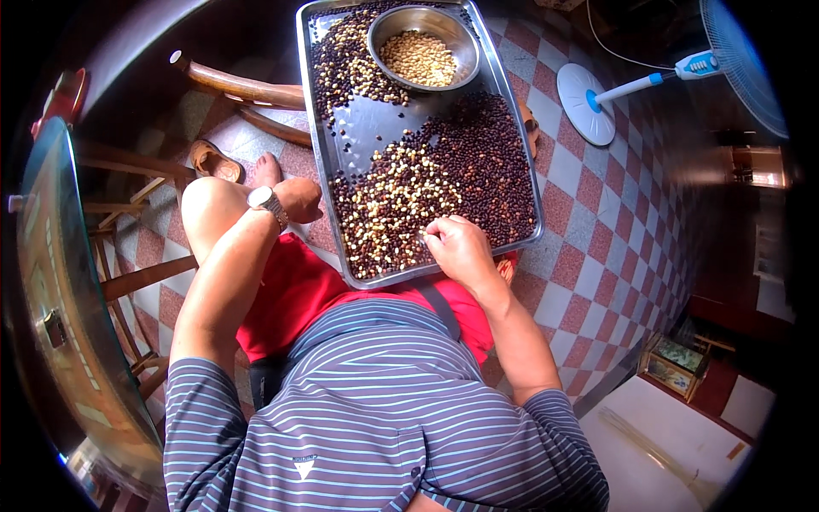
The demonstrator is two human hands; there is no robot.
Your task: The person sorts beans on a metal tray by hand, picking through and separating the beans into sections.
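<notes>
A rectangular metal tray (pixel 367 136) rests across my lap, spread with dark beans (pixel 503 162) and a patch of dark and pale beans (pixel 392 200) mixed together. Over the near part of that mix is my right hand (pixel 461 247), thumb and forefinger pinched at the beans; whatever is between the tips is too small to name. My left hand (pixel 300 200), with a watch (pixel 268 203) on its wrist, is curled beside the tray's left edge near my knee. Its fingertips are hidden. A round metal bowl (pixel 471 55) of pale beans (pixel 418 58) stands in the tray's far part.
A curved wooden piece (pixel 239 84) juts toward the tray from the left. A glass-topped table (pixel 64 282) is at far left, a sandal (pixel 215 160) by my foot. A standing fan's base (pixel 585 104) is on the checkered floor (pixel 597 213) at right.
</notes>
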